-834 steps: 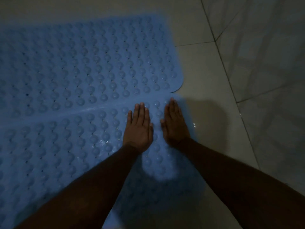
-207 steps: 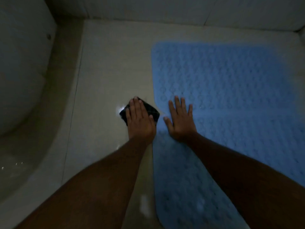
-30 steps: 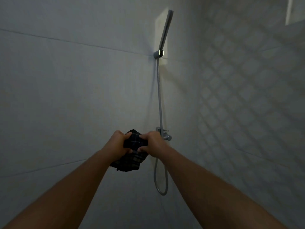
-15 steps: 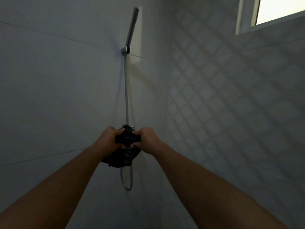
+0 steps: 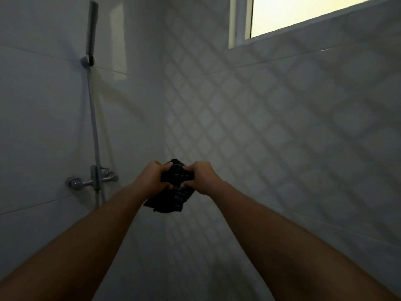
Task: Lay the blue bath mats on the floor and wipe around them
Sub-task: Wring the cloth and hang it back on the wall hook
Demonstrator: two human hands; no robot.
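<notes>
A dark checked cloth [image 5: 173, 196] hangs bunched between both hands, held out in front of me at chest height before the corner of the tiled walls. My left hand [image 5: 155, 178] grips its left side with fingers curled. My right hand [image 5: 200, 178] grips its right side the same way. The lower part of the cloth droops below the hands. The blue bath mats and the floor are out of view.
A shower head on its wall bracket [image 5: 91, 40] with a hose running down to a chrome mixer tap [image 5: 93, 180] is on the left wall. A bright window [image 5: 303, 14] sits high on the diamond-patterned right wall.
The view has swung right: the shower fittings slid left and more of the window shows. Both hands still hold the cloth, now in front of the wall corner.
</notes>
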